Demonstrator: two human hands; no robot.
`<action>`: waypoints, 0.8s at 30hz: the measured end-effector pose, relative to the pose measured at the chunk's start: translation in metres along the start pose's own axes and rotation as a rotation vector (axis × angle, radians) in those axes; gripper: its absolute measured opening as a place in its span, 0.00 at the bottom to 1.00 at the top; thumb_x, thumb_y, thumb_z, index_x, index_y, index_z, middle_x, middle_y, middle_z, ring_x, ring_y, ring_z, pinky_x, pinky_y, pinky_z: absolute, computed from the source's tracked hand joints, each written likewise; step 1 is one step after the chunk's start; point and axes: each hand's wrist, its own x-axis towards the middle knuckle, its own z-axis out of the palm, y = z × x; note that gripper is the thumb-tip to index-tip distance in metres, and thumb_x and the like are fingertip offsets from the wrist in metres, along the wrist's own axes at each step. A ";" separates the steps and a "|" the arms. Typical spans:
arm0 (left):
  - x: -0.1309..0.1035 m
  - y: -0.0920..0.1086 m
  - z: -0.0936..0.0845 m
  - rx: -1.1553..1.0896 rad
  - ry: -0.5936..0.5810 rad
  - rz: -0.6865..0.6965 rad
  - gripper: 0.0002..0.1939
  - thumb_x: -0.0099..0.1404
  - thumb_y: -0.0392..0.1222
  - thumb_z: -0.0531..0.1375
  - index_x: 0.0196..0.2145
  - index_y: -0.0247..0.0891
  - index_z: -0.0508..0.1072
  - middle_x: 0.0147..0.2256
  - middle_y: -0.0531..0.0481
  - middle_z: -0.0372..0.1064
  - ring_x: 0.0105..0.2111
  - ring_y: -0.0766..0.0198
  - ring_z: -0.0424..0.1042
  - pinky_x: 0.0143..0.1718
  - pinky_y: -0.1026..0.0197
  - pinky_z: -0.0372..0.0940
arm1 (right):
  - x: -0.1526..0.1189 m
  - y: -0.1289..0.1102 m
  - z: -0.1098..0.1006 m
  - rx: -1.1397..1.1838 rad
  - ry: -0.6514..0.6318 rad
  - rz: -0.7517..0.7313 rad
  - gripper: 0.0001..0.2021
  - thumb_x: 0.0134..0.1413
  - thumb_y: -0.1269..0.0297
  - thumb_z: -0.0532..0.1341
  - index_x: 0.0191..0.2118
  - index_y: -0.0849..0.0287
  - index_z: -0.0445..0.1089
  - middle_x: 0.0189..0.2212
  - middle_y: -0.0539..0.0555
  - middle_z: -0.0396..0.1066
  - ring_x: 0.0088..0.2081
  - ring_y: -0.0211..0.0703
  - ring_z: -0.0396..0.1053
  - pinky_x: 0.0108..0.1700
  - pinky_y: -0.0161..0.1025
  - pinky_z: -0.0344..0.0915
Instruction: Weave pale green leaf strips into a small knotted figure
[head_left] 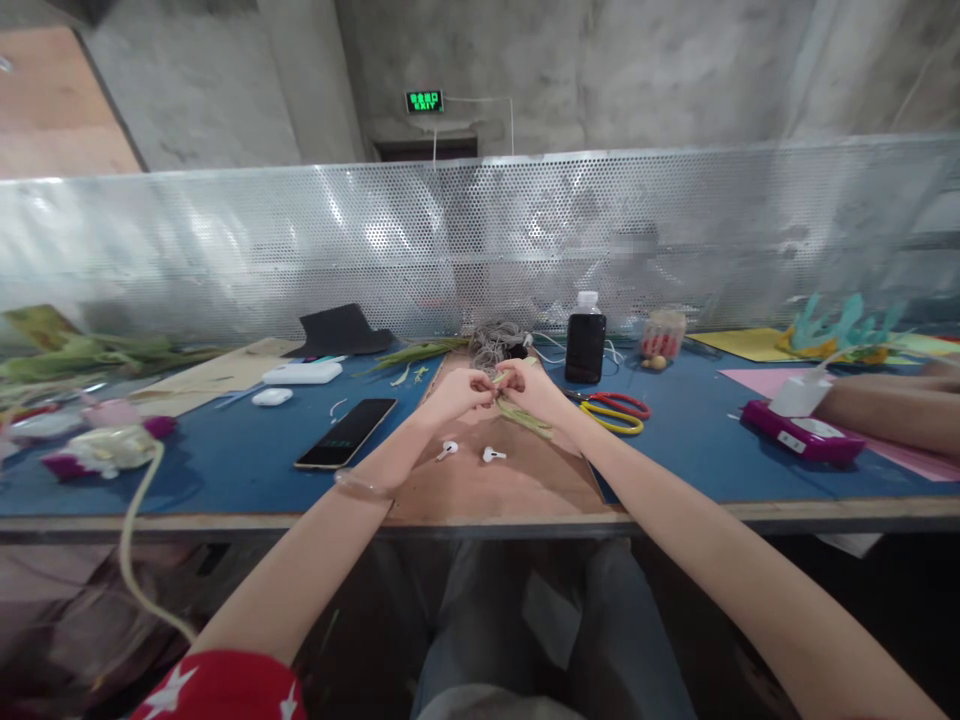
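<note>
My left hand (462, 393) and my right hand (529, 385) meet over the brown board (495, 495), fingers curled in a pinch. Between them runs a pale green strip of plant leaf, perhaps corn husk (525, 418), whose loose end trails toward the right under my right hand. Both hands appear to grip it, though the fingertips partly hide it. Just beyond lies a tangled bundle of grey string (499, 343). Two white earbuds (471, 453) rest on the board, nearer to me than the hands.
Left of the board lie a phone (346, 433) and a white earbud case (272, 397). To the right are scissors with red and yellow handles (615, 412), a second phone (585, 347) propped against a bottle, and a purple power strip (802, 432). Another person's arm (892, 408) rests at far right.
</note>
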 end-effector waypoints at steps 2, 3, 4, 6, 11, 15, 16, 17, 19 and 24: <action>0.000 0.000 0.000 -0.003 -0.002 -0.004 0.10 0.63 0.43 0.54 0.35 0.31 0.68 0.29 0.51 0.67 0.26 0.68 0.68 0.27 0.63 0.66 | 0.000 0.000 0.000 -0.007 0.005 0.010 0.12 0.57 0.64 0.55 0.45 0.64 0.62 0.33 0.51 0.67 0.30 0.36 0.67 0.33 0.38 0.67; 0.000 0.001 0.000 -0.005 -0.003 -0.006 0.10 0.63 0.43 0.54 0.35 0.31 0.68 0.29 0.51 0.67 0.26 0.68 0.68 0.28 0.62 0.66 | -0.001 -0.001 0.001 -0.011 0.008 0.016 0.12 0.57 0.64 0.55 0.46 0.64 0.62 0.33 0.51 0.67 0.30 0.35 0.67 0.32 0.38 0.67; 0.000 0.001 0.000 -0.005 -0.003 -0.009 0.10 0.63 0.42 0.54 0.35 0.31 0.68 0.30 0.51 0.67 0.27 0.68 0.68 0.28 0.62 0.66 | -0.001 -0.001 0.001 -0.015 0.011 0.021 0.12 0.57 0.64 0.55 0.46 0.64 0.62 0.33 0.51 0.67 0.29 0.35 0.67 0.32 0.37 0.67; 0.000 0.001 0.000 -0.003 -0.004 -0.017 0.10 0.63 0.42 0.54 0.36 0.31 0.68 0.30 0.51 0.67 0.27 0.68 0.68 0.28 0.62 0.66 | -0.002 -0.003 0.001 -0.025 0.017 0.030 0.13 0.57 0.64 0.55 0.46 0.63 0.61 0.33 0.51 0.66 0.29 0.35 0.66 0.31 0.36 0.67; 0.001 0.001 0.001 0.007 0.015 -0.040 0.10 0.63 0.42 0.54 0.36 0.31 0.68 0.30 0.51 0.67 0.27 0.68 0.68 0.28 0.62 0.66 | -0.003 -0.012 0.000 -0.045 0.019 0.041 0.13 0.57 0.64 0.55 0.46 0.64 0.61 0.32 0.51 0.66 0.28 0.34 0.66 0.31 0.36 0.66; 0.002 0.000 0.001 0.011 0.031 -0.040 0.10 0.63 0.42 0.55 0.36 0.31 0.68 0.30 0.51 0.67 0.27 0.68 0.68 0.28 0.62 0.66 | -0.003 -0.016 -0.002 -0.043 0.040 0.069 0.12 0.57 0.65 0.55 0.46 0.64 0.62 0.32 0.51 0.67 0.28 0.34 0.66 0.32 0.37 0.67; 0.002 0.000 0.001 0.011 0.033 -0.036 0.10 0.63 0.42 0.54 0.36 0.31 0.68 0.30 0.51 0.67 0.27 0.68 0.68 0.28 0.62 0.66 | -0.003 -0.016 -0.002 -0.038 0.046 0.082 0.12 0.57 0.65 0.55 0.46 0.63 0.62 0.33 0.51 0.67 0.29 0.34 0.66 0.32 0.37 0.67; 0.002 0.000 0.001 0.010 0.034 -0.032 0.10 0.63 0.42 0.54 0.36 0.31 0.68 0.30 0.51 0.67 0.27 0.68 0.68 0.28 0.62 0.66 | -0.003 -0.016 -0.003 -0.029 0.051 0.097 0.12 0.57 0.65 0.55 0.46 0.63 0.62 0.34 0.52 0.67 0.29 0.35 0.67 0.32 0.37 0.67; 0.003 -0.001 0.001 0.007 0.031 -0.021 0.10 0.63 0.42 0.54 0.36 0.31 0.68 0.31 0.51 0.67 0.27 0.68 0.68 0.29 0.62 0.66 | -0.003 -0.016 -0.004 -0.007 0.049 0.134 0.12 0.57 0.65 0.55 0.45 0.64 0.62 0.35 0.52 0.67 0.31 0.36 0.67 0.33 0.38 0.67; 0.002 -0.001 0.000 -0.001 0.020 -0.001 0.11 0.63 0.43 0.54 0.36 0.31 0.68 0.30 0.51 0.67 0.27 0.68 0.68 0.28 0.62 0.66 | -0.004 -0.012 -0.003 0.068 -0.040 0.232 0.09 0.57 0.65 0.55 0.40 0.65 0.65 0.34 0.52 0.68 0.32 0.36 0.68 0.34 0.38 0.68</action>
